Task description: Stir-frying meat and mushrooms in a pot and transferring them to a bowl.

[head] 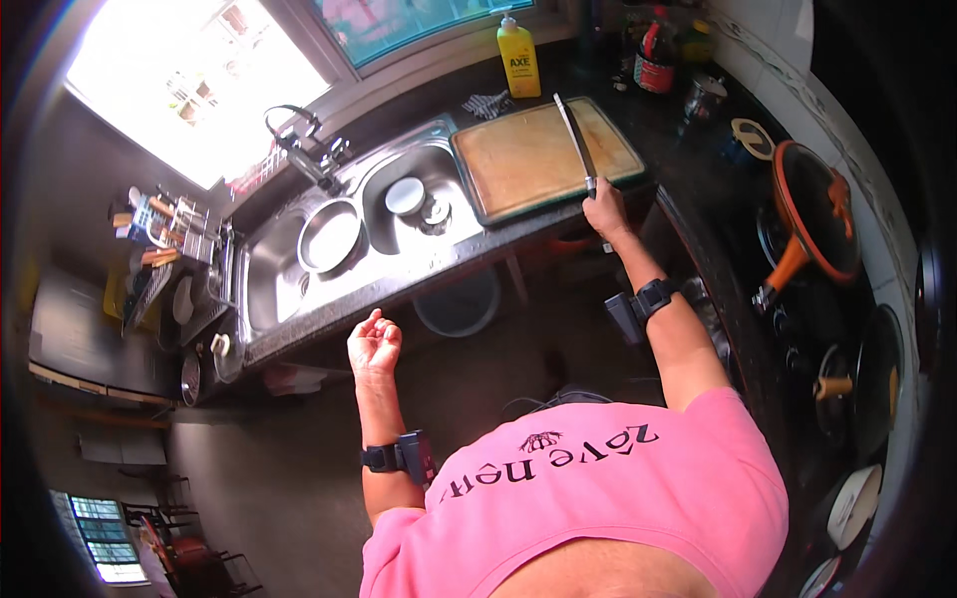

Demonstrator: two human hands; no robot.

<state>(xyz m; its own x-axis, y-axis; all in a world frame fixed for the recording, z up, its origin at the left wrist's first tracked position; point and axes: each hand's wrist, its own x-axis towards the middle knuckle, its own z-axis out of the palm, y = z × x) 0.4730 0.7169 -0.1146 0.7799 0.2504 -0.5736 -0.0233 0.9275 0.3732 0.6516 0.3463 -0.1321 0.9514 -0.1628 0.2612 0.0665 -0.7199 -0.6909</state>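
Observation:
My right hand (605, 211) grips the dark handle of a long kitchen knife (576, 142) at the counter's front edge. Its blade points away from me over a wooden cutting board (523, 153) with a dark green rim; whether it touches the board I cannot tell. My left hand (375, 345), palm up with loosely curled fingers, hangs in front of the sink and holds nothing visible. The double-bowl steel sink (430, 261) has a round metal pan (329, 235) in the left bowl. A pale bowl (405, 196) and another small dish (436, 211) sit in the right bowl.
A faucet (314, 168) rises behind the sink. Beyond the board stand a striped cloth (487, 105) and a yellow AXE pump bottle (519, 60). A dish rack (191, 239) is at left. An orange-handled pan (811, 217) sits on the stove side at right.

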